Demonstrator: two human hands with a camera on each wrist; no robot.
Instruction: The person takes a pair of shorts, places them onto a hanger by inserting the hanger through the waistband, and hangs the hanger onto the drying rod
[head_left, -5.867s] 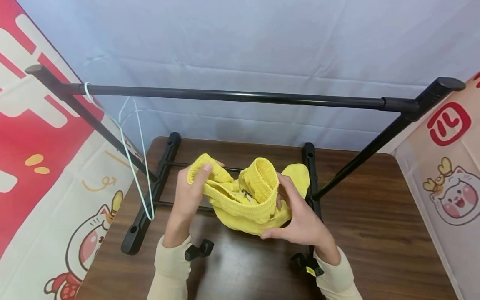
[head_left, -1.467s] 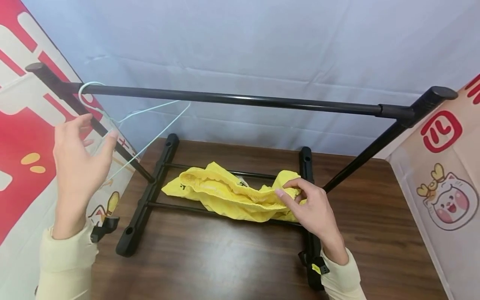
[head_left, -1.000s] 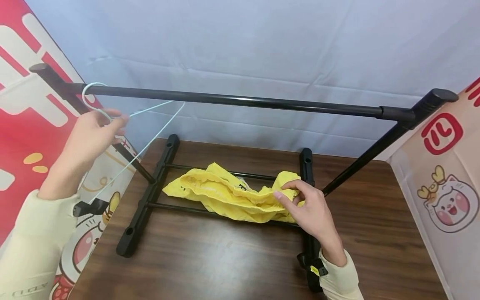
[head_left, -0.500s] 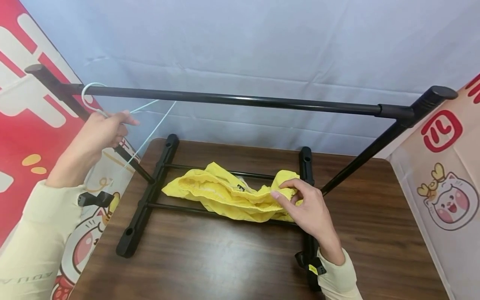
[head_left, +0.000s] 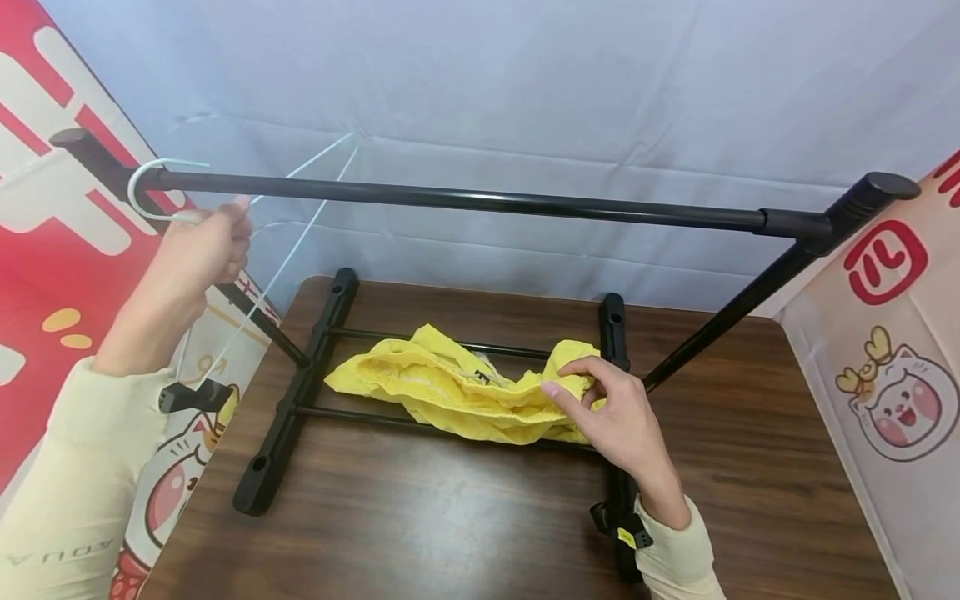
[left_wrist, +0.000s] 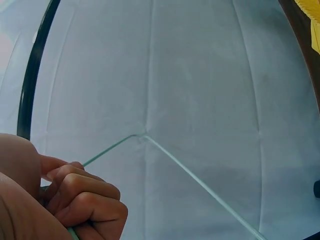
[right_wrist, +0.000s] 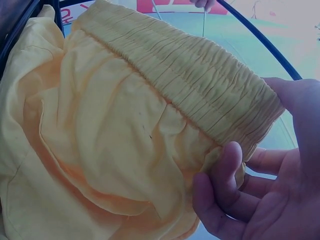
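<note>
Near the left end of the rack's top bar, my left hand [head_left: 202, 254] grips a pale green wire hanger [head_left: 131, 190] just below its hook. The hook curls round the bar's end, and the hanger's body slants up to the right behind the bar. In the left wrist view the curled fingers [left_wrist: 92, 197] wrap the wire. Yellow shorts [head_left: 450, 392] with a gathered elastic waist lie across the rack's lower rods. My right hand [head_left: 622, 412] pinches the right end of their waistband [right_wrist: 185, 65], thumb on one side and fingers on the other.
A black clothes rack, with its top bar [head_left: 480, 199] and two feet [head_left: 300, 383], stands on a brown wooden table [head_left: 442, 533]. A pale cloth [head_left: 525, 92] hangs behind. Printed cartoon panels flank the left and right.
My left hand has gone from the shorts to the hanger and grips it. The hanger has swung round, its far end now higher, its hook shifted left. The right hand keeps its pinch.
</note>
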